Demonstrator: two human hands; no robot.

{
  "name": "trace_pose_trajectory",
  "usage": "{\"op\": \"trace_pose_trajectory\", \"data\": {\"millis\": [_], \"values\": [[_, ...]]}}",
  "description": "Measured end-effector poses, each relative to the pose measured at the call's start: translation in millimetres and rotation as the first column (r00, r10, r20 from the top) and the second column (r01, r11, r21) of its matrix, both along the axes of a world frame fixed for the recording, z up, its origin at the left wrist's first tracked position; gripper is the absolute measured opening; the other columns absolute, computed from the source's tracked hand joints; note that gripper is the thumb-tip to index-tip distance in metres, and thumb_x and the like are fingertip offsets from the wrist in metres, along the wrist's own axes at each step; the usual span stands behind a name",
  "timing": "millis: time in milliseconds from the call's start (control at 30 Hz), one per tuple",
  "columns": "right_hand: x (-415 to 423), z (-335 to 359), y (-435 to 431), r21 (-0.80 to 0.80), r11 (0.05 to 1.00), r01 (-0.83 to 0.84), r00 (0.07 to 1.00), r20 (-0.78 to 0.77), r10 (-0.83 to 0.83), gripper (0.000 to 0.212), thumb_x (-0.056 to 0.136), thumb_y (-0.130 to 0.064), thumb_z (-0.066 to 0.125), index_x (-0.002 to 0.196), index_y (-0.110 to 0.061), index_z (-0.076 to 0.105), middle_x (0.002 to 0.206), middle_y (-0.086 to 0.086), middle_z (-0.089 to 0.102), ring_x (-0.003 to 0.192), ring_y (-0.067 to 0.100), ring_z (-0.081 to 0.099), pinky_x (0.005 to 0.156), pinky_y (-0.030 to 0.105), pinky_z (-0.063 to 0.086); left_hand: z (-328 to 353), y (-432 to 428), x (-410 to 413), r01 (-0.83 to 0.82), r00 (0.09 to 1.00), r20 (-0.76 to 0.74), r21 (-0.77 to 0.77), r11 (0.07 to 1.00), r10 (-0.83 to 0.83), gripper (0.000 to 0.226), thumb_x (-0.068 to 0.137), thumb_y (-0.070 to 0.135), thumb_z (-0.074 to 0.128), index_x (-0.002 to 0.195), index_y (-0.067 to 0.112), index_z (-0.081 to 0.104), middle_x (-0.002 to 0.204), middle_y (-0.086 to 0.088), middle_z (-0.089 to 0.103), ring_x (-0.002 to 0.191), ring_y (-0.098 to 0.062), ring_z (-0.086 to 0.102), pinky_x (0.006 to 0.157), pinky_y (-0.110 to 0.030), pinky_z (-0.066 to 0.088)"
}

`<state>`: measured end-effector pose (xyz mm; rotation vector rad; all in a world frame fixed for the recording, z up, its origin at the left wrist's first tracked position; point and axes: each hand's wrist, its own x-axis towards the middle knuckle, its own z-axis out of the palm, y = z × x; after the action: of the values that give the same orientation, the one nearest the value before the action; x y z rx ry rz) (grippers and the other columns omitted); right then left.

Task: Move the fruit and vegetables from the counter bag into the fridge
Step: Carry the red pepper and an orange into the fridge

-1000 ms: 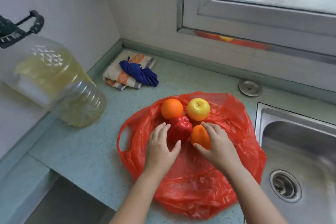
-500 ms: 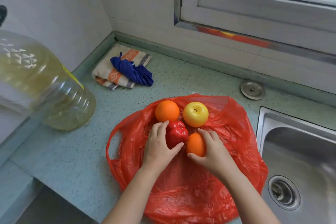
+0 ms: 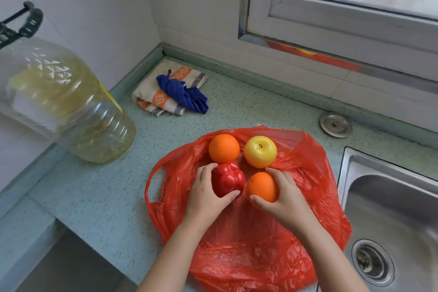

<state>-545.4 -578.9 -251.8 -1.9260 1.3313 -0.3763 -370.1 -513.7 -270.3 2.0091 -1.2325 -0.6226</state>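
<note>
Far left: clear oil jug on the green counter. Toward the corner: striped cloth with a blue rag on top. Centre: red bag spread flat on the counter, under all the produce. Grips the red pepper with the left hand, fingers and thumb curled round it. Behind, untouched: far orange beside yellow apple. Clasps the near orange, just beside the pepper, in the right hand. Far right: steel sink.

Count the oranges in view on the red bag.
2. The far orange lies untouched on the red bag, left of the yellow apple; the near orange sits beside the red pepper, gripped by the right hand. None seems hidden.
</note>
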Motion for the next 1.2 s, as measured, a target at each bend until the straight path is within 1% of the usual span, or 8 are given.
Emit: {"op": "trace_pose_trajectory", "data": {"millis": [300, 400, 567, 700, 867, 933, 1100, 1200], "values": [[37.6, 40.5, 28.3, -0.142, 0.985, -0.094, 0.985, 0.130, 0.113, 0.071, 0.068, -0.035, 0.077, 0.129, -0.022, 0.044, 0.117, -0.009, 0.041, 0.102, 0.002, 0.041, 0.079, 0.010, 0.031, 27.0, 60.1, 25.7, -0.167, 0.986, -0.040, -0.171, 0.971, 0.163, 0.079, 0.055, 0.046, 0.080, 0.120, 0.014, 0.048, 0.114, 0.005, 0.048, 0.107, -0.013, 0.050, 0.089, -0.013, 0.038], [62.4, 51.6, 49.0, -0.159, 0.974, -0.163, 0.966, 0.178, 0.190, 0.068, 0.067, -0.035, 0.077, 0.126, -0.027, 0.044, 0.115, -0.010, 0.042, 0.101, 0.000, 0.042, 0.076, 0.000, 0.031, 42.7, 98.1, 37.3, -0.251, 0.968, -0.083, -0.206, 0.946, 0.239, 0.076, 0.058, 0.037, 0.083, 0.122, 0.020, 0.045, 0.113, 0.014, 0.045, 0.101, -0.004, 0.049, 0.082, 0.002, 0.033], [109.3, 58.2, 98.0, -0.203, 0.923, -0.327, 0.902, 0.224, 0.369, 0.066, 0.066, -0.032, 0.079, 0.124, -0.023, 0.047, 0.115, -0.006, 0.047, 0.100, -0.006, 0.040, 0.080, -0.004, 0.027, 52.1, 179.8, 55.1, -0.436, 0.899, -0.104, -0.277, 0.856, 0.425, 0.071, 0.055, 0.035, 0.085, 0.111, 0.033, 0.043, 0.109, 0.021, 0.047, 0.100, 0.008, 0.049, 0.079, 0.000, 0.035], [142.7, 60.7, 151.1, -0.199, 0.846, -0.494, 0.817, 0.226, 0.530, 0.068, 0.066, -0.032, 0.080, 0.125, -0.021, 0.047, 0.114, -0.004, 0.047, 0.096, -0.007, 0.041, 0.080, -0.006, 0.025, 52.3, 257.2, 59.2, -0.609, 0.788, -0.111, -0.289, 0.739, 0.606, 0.070, 0.052, 0.037, 0.086, 0.106, 0.046, 0.041, 0.111, 0.018, 0.049, 0.104, 0.006, 0.047, 0.082, -0.001, 0.034], [163.4, 67.9, 234.6, -0.173, 0.710, -0.683, 0.668, 0.247, 0.702, 0.067, 0.065, -0.032, 0.081, 0.122, -0.028, 0.046, 0.114, -0.004, 0.048, 0.098, -0.022, 0.040, 0.078, -0.005, 0.029, 58.0, 358.6, 36.5, -0.786, 0.606, -0.194, -0.291, 0.545, 0.771, 0.067, 0.055, 0.024, 0.086, 0.105, 0.041, 0.045, 0.110, 0.018, 0.053, 0.095, 0.014, 0.049, 0.076, 0.001, 0.034], [165.2, 73.4, 272.1, -0.155, 0.635, -0.757, 0.590, 0.255, 0.766, 0.069, 0.061, -0.045, 0.076, 0.119, -0.033, 0.043, 0.114, -0.005, 0.049, 0.099, -0.024, 0.039, 0.078, -0.004, 0.030, 61.0, 399.1, 20.4, -0.839, 0.525, -0.218, -0.297, 0.456, 0.823, 0.069, 0.054, 0.022, 0.087, 0.109, 0.036, 0.047, 0.112, 0.016, 0.054, 0.095, 0.014, 0.049, 0.076, 0.001, 0.034], [160.9, 91.0, 370.5, -0.122, 0.467, -0.876, 0.419, 0.288, 0.861, 0.071, 0.053, -0.063, 0.061, 0.117, -0.041, 0.040, 0.116, -0.011, 0.047, 0.101, -0.022, 0.040, 0.074, -0.004, 0.033, 76.8, 500.9, -29.3, -0.932, 0.295, -0.281, -0.295, 0.210, 0.913, 0.066, 0.045, 0.051, 0.076, 0.104, 0.046, 0.046, 0.109, 0.016, 0.057, 0.096, 0.007, 0.054, 0.078, -0.010, 0.043], [153.3, 102.0, 432.2, -0.129, 0.353, -0.927, 0.301, 0.310, 0.902, 0.072, 0.051, -0.064, 0.060, 0.116, -0.042, 0.040, 0.116, -0.013, 0.047, 0.099, -0.020, 0.042, 0.072, -0.004, 0.033, 86.3, 558.5, -60.9, -0.952, 0.161, -0.297, -0.298, 0.069, 0.941, 0.066, 0.044, 0.052, 0.076, 0.104, 0.044, 0.048, 0.109, 0.016, 0.056, 0.094, 0.007, 0.055, 0.079, -0.022, 0.048]]}}
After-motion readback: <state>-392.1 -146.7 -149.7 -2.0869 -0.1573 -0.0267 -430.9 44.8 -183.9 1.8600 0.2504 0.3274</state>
